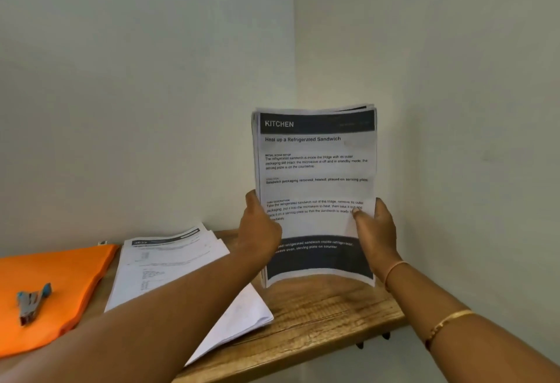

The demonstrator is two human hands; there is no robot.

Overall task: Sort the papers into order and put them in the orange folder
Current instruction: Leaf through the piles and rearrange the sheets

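I hold a bundle of printed papers (316, 170) upright above the wooden table (321, 307), its top sheet headed "KITCHEN". My left hand (257, 231) grips the bundle's lower left edge, thumb in front. My right hand (375, 228) grips the lower right edge, thumb on the front sheet. A second pile of papers (169, 270) lies flat on the table to the left, partly hidden by my left forearm. The orange folder (54, 270) lies shut at the far left of the table.
A grey and blue stapler (31, 302) rests on the orange folder. The table stands in a room corner, with walls close behind and to the right. Its right edge ends just past the held bundle.
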